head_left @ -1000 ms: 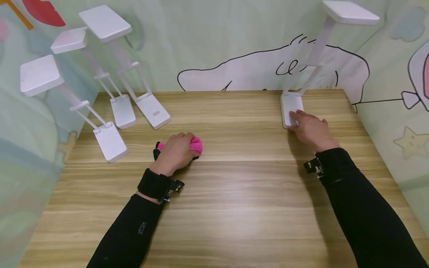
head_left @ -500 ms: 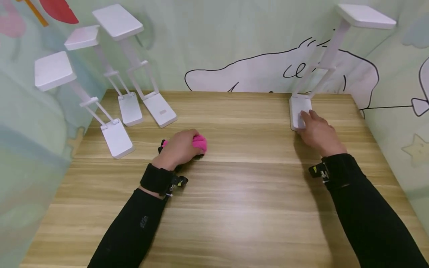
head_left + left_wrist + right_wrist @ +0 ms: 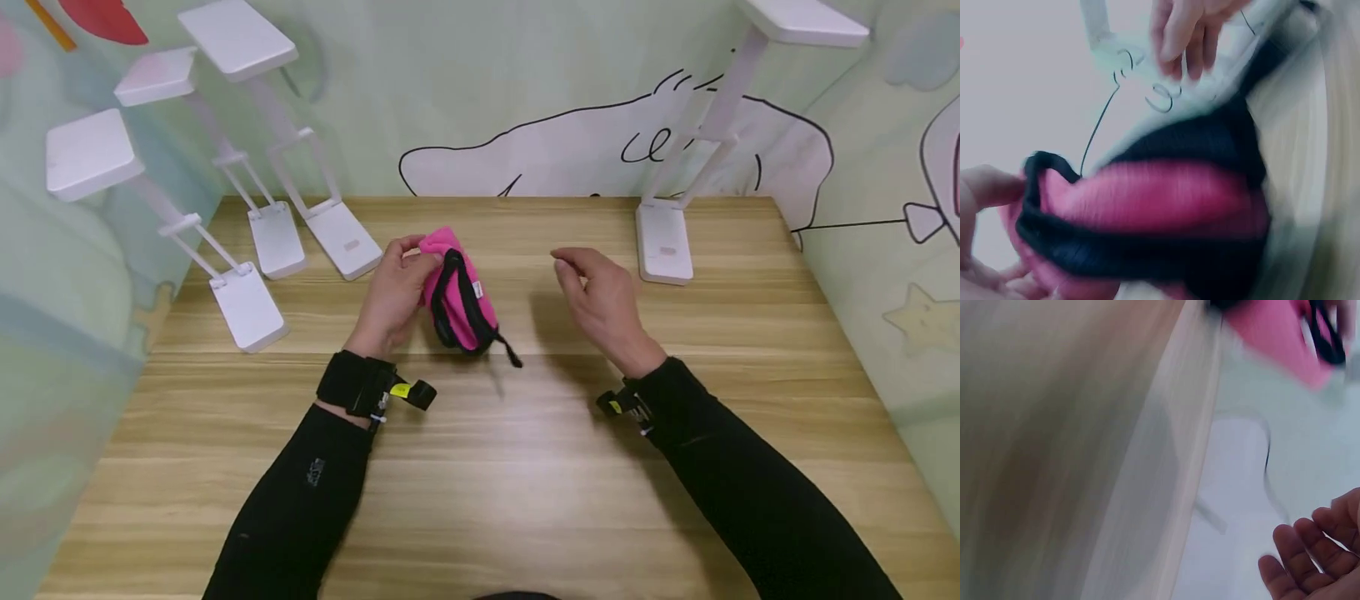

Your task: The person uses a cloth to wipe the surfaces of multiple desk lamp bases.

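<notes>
My left hand [image 3: 393, 296] pinches one end of a small pink fabric pouch [image 3: 482, 300] with black edging between thumb and fingers. The pouch is tilted over the table, with a small white tag on its side and a black tail dangling from its lower end. Up close in the left wrist view, the pouch [image 3: 1147, 194] is blurred, its black edging forming a loop near the thumb. To the right of the pouch, apart from it, my right hand [image 3: 600, 300] hangs over the table with loosely bent fingers [image 3: 1300, 559] and nothing in them.
Three white folding desk lamps stand at the left back, the nearest with its base [image 3: 249, 308] furthest forward. Another white lamp [image 3: 664, 246] stands at the right back, beyond my right hand. Patterned cloth walls [image 3: 480, 92] border the wooden table [image 3: 510, 467].
My left hand has raised and turned the pouch from the table. My right hand has left the right lamp's base and moved left toward the pouch.
</notes>
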Demonstrator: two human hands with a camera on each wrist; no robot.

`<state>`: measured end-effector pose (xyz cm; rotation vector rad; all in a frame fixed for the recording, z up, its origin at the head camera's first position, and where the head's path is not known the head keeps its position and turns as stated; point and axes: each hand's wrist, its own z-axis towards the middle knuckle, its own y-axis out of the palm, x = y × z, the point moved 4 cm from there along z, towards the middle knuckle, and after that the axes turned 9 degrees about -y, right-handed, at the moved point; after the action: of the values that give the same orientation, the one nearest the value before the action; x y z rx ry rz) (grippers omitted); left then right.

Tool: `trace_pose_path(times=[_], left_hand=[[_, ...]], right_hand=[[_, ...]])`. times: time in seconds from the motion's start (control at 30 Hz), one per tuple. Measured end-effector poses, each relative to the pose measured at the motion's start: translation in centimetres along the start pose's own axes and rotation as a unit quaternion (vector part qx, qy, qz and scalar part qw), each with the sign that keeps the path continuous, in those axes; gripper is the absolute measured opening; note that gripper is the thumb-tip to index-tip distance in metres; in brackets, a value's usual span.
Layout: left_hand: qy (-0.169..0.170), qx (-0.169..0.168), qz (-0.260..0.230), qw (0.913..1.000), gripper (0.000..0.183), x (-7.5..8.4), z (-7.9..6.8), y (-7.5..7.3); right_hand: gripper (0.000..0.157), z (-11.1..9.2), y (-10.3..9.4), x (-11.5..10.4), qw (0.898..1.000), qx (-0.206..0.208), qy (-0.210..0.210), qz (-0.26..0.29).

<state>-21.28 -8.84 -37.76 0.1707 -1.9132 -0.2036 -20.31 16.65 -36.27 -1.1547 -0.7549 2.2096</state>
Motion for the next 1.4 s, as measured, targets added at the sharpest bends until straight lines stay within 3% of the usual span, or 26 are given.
trace_pose_path(times=[0.13, 0.23, 0.33, 0.4, 0.47, 0.53, 0.6, 0.7, 0.8, 0.9, 0.97, 1.07, 1.13, 1.2, 1.3, 1.4], left_hand=[[0.008, -0.055, -0.123, 0.9908, 0.034, -0.7, -0.2, 1.4], [0.015, -0.081, -0.178, 0.9807, 0.037, -1.2, -0.4, 2.6], [0.012, -0.093, -0.21, 0.9732, 0.032, -1.7, -0.4, 3.6], [0.0, -0.084, -0.163, 0.9831, 0.03, -2.0, -0.5, 4.0], [-0.024, -0.072, -0.072, 0.9945, 0.039, -2.5, -0.4, 4.0], [-0.051, -0.068, 0.019, 0.9963, 0.045, -2.9, -0.5, 3.8], [-0.077, -0.065, 0.065, 0.9928, 0.045, -3.3, -0.5, 3.2], [-0.089, -0.085, 0.002, 0.9925, 0.04, -3.4, -0.4, 2.5], [-0.074, -0.136, -0.064, 0.9858, 0.036, -3.3, -0.5, 2.6], [-0.05, -0.206, -0.095, 0.9726, 0.034, -3.0, -0.8, 3.4], [-0.034, -0.225, -0.091, 0.9695, 0.032, -2.8, -0.9, 3.8], [-0.006, -0.175, -0.064, 0.9825, 0.029, -2.3, -0.4, 3.5], [0.013, -0.113, -0.025, 0.9932, 0.027, -1.8, 0.2, 2.6], [0.034, -0.041, 0.038, 0.9979, 0.026, -1.3, 0.9, 1.2], [0.062, 0.04, 0.15, 0.9859, 0.024, -0.5, 1.9, -1.3], [0.083, 0.109, 0.276, 0.9513, 0.022, 0.4, 2.9, -3.8]], right_hand=[[0.042, 0.4, 2.2, -2.8, 0.997, -0.029, 0.014, 0.074], [0.061, 0.6, 3.9, -4.1, 0.991, -0.085, 0.027, 0.103], [0.082, 0.3, 5.2, -4.6, 0.987, -0.126, 0.033, 0.091], [0.092, 0.0, 5.5, -4.6, 0.99, -0.127, 0.026, 0.059], [0.099, -0.3, 5.6, -4.6, 0.992, -0.119, 0.015, 0.025], [0.101, -0.5, 5.5, -4.3, 0.994, -0.111, 0.012, 0.002], [0.099, -0.5, 5.2, -4.0, 0.994, -0.108, 0.015, -0.003], [0.093, -0.7, 5.0, -3.7, 0.993, -0.113, 0.026, 0.019], [0.089, -0.9, 5.0, -3.8, 0.991, -0.123, 0.022, 0.042], [0.091, -0.9, 5.3, -4.1, 0.99, -0.131, 0.007, 0.054], [0.091, -0.8, 5.5, -4.3, 0.99, -0.13, -0.002, 0.056], [0.087, -0.8, 5.6, -4.1, 0.992, -0.12, -0.009, 0.029], [0.084, -0.9, 5.5, -3.7, 0.994, -0.112, -0.003, -0.001], [0.081, -0.9, 5.2, -3.1, 0.994, -0.101, 0.002, -0.038], [0.073, -1.0, 4.4, -2.2, 0.993, -0.088, 0.002, -0.076], [0.065, -0.9, 3.4, -1.3, 0.992, -0.081, -0.005, -0.101]])
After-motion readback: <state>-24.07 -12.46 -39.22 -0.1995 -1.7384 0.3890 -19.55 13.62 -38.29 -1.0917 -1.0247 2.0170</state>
